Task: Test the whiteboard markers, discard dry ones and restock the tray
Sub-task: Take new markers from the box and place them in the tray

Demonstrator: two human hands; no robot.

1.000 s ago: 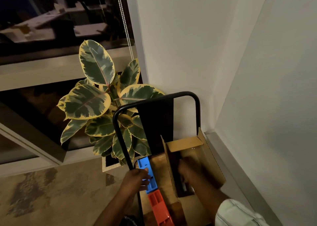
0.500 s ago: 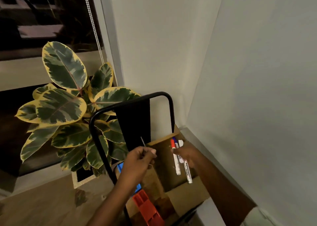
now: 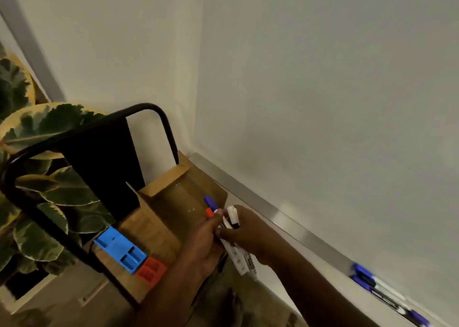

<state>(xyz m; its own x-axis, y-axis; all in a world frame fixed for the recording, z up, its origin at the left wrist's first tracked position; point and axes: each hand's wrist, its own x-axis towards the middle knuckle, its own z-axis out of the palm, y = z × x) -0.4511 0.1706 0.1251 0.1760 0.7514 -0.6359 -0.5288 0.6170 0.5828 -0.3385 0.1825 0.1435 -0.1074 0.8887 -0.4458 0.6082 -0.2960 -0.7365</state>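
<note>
On your left are the plant and the blue block. Over the box, your left hand pinches the markers near their caps, and your right hand is curled round them. More pens lie in the tray, far right.

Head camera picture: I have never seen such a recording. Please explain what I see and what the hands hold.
No machine here: a person wears the camera on the head, so you look down at their arms. The left hand and right hand together hold a bunch of markers near an open cardboard box on a cart. A blue block and a red block lie beside the box. On the right is the whiteboard; other markers lie on its tray.
</note>
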